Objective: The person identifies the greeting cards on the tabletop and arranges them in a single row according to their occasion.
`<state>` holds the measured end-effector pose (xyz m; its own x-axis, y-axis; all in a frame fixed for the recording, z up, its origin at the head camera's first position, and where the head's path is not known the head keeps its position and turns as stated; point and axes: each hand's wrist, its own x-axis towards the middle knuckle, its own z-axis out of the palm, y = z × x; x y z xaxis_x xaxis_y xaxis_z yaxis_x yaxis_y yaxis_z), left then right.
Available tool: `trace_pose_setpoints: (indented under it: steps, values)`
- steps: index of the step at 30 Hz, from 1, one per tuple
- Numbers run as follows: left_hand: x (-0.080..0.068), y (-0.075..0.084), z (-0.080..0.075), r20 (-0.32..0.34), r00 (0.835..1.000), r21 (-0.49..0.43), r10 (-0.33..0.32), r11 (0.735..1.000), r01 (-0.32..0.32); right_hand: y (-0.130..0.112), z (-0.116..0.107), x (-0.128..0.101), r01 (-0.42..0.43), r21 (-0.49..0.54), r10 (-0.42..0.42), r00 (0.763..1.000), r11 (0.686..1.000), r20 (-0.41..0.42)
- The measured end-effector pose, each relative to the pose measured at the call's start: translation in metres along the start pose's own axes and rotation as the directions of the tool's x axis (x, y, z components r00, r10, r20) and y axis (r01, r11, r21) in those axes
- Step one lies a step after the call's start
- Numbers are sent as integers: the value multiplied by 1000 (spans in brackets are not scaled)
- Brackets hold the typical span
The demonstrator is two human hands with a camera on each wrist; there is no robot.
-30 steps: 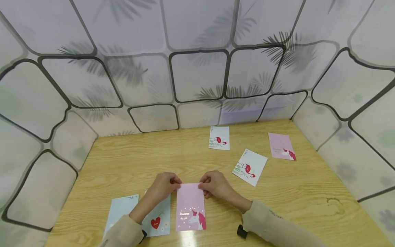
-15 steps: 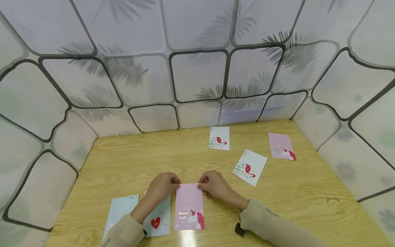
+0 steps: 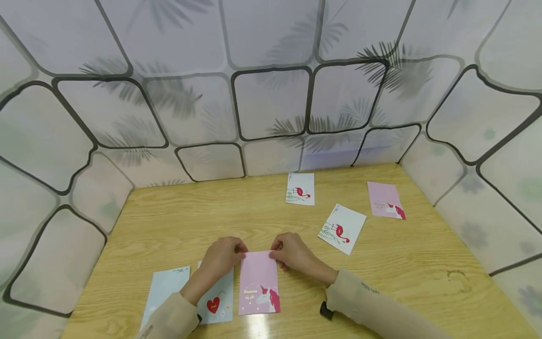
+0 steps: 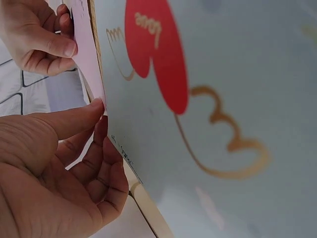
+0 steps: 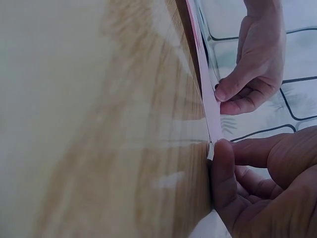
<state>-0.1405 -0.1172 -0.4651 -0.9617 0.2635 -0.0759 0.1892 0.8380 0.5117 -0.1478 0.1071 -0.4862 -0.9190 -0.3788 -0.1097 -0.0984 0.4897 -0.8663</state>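
Observation:
A pink unicorn card (image 3: 259, 282) lies near the front of the table, its far edge between my two hands. My left hand (image 3: 222, 256) pinches its far left corner with thumb and fingers. At the far right corner my right hand (image 3: 294, 254) pinches the same card. Seen from the right wrist, the pink card (image 5: 210, 104) appears edge-on with thumb and fingertips at its end. Under my left forearm is a pale blue card with a red heart (image 3: 213, 305), partly hidden; the left wrist view shows its heart (image 4: 158, 54) up close.
Left of the heart card lies another pale blue card (image 3: 167, 289), partly covered by my sleeve. Two white flamingo cards (image 3: 300, 189) and a second pink unicorn card (image 3: 386, 200) lie toward the back right of the wooden table (image 3: 190, 212). Patterned panels (image 3: 271, 103) enclose the back and sides.
The pink card has shifted slightly left and a little away from the front edge, with both hands keeping their pinch. My right hand moved slightly left with it. Other cards stay in place.

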Motion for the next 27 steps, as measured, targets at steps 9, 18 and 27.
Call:
trace_pose_setpoints:
  steps: [9, 18, 27]
  values:
    - [0, -2, 1, 4, 1000, 2, -13, 1000, 13, -3, -1, 1, 2, -64, -2, 1000, 998, 4]
    - [-2, -2, 0, -5, 1000, 14, -11, 1000, 11, -2, 1, 3, 25, -87, -26, 1000, 996, -2]
    - [-2, -2, 0, 7, 1000, -5, -28, 1000, 28, 0, -2, 3, 17, -59, -16, 1000, 998, 21]
